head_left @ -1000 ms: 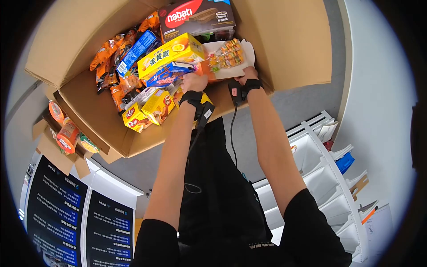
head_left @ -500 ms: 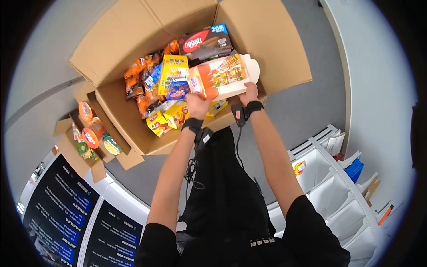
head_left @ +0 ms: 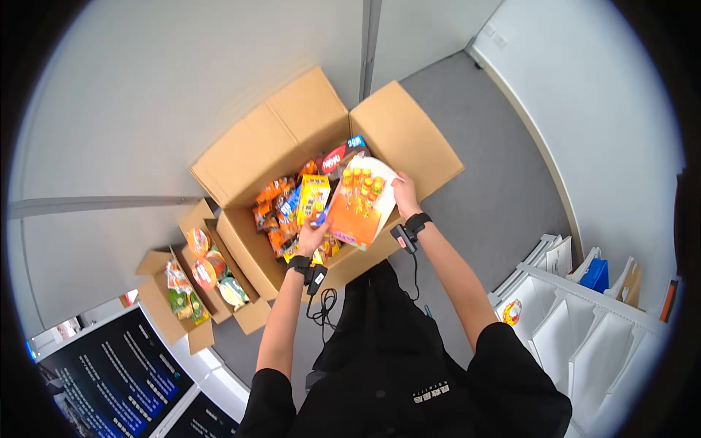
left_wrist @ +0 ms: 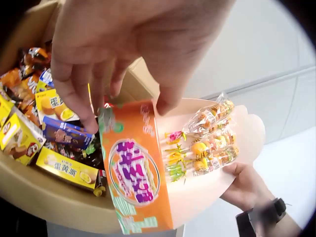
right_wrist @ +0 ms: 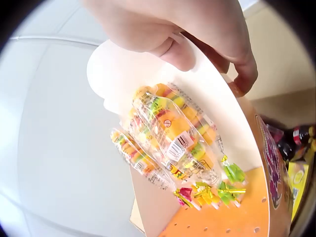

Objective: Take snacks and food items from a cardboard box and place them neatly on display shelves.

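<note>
An open orange-and-white candy box (head_left: 356,223) is held tilted above the near right part of a large cardboard carton (head_left: 248,252). Inside it lie several skewer-shaped candies (right_wrist: 173,128) in clear wrappers with colourful ties. My left hand (head_left: 312,238) pinches the orange end, thumb on the rim and fingers on the outer side. At the tall white back panel (right_wrist: 123,64), my right hand (head_left: 406,197) grips the edge, thumb inside and fingers behind. Beneath, the carton holds a yellow pie box (head_left: 314,197), a blue box (left_wrist: 66,133) and a dark nabati wafer box (head_left: 337,157).
Orange snack bags (head_left: 274,190) fill the carton's left side. A smaller carton (head_left: 157,288) with cup noodles (head_left: 208,272) stands to its left. White shelving bins (head_left: 555,332) are at the lower right, and a carton flap (head_left: 412,131) spreads outward at the right.
Both hands have raised the candy box from inside the carton, tilting it so its orange end points nearer me. The head view has drawn back, showing more floor and wall.
</note>
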